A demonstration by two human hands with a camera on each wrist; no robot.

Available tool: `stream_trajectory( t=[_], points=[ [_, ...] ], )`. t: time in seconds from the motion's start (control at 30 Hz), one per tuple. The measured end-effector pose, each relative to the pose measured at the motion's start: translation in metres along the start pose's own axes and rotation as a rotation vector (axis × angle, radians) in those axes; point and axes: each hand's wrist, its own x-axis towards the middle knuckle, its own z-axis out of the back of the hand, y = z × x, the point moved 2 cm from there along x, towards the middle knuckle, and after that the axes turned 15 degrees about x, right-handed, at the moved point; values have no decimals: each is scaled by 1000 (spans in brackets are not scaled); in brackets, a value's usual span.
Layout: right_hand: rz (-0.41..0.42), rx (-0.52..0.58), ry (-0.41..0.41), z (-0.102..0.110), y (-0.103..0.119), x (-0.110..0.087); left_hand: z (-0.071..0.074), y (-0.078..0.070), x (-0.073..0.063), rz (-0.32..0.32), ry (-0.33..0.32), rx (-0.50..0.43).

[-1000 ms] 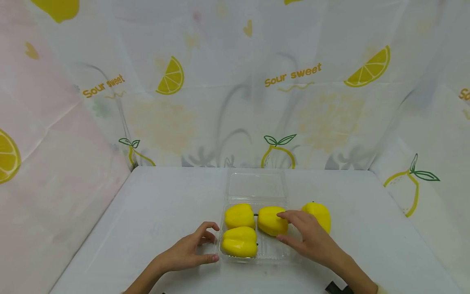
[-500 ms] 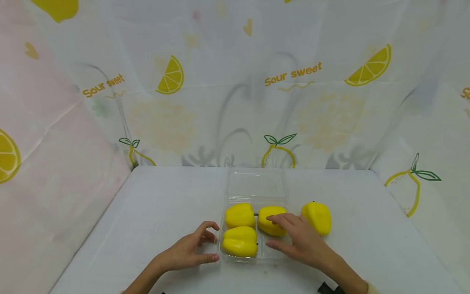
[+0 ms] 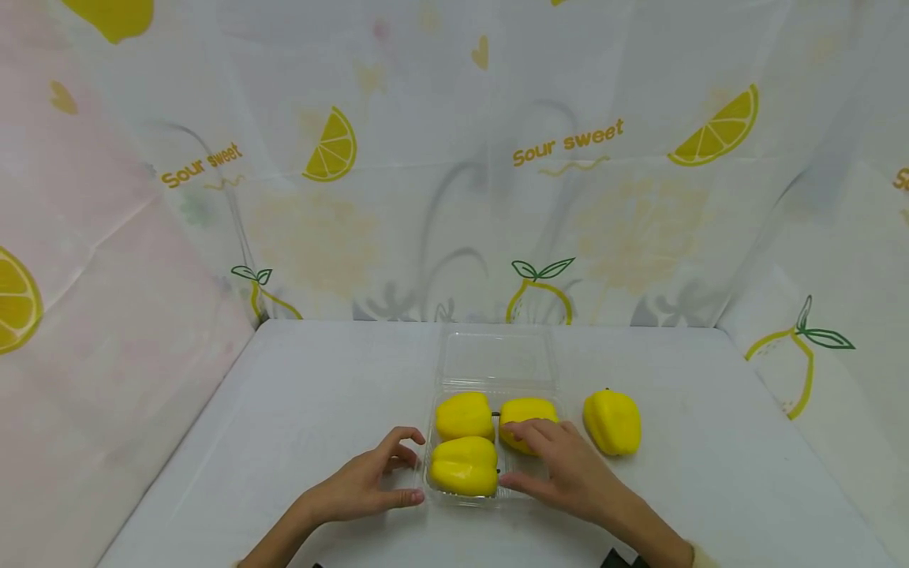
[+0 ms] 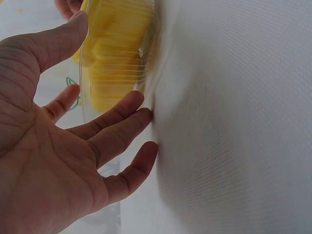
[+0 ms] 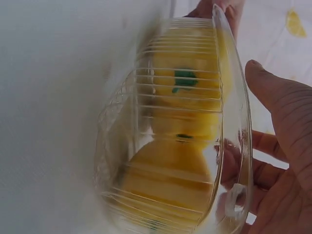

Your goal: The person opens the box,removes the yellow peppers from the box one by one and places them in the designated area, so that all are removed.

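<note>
Table [image 3: 341,379]: white top. Directly on it, near the middle, stands one clear plastic box [image 3: 521,464], its lid [image 3: 497,356] folded back toward twelve o'clock. One yellow pepper [image 3: 612,423] lies loose between two and three o'clock from the box, not touching it.

The left hand [image 3: 365,481] and right hand [image 3: 568,473] are both bare, 2 in all; the left has 4 slim fingers [image 4: 119,135] and 1 thumb, its palm finely creased; a cream sleeve [image 3: 703,557] covers part of the right forearm [image 3: 649,521]; 1 angular black piece [image 3: 623,559] shows beside that forearm, mostly cut off; its fixing cannot be seen.
</note>
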Motion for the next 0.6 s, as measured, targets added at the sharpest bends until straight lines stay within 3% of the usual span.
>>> stream_trajectory(
  t=[0.6],
  points=[
    [18,-23,10,-14,8,7,0,0,0,-8,-6,14]
  ],
)
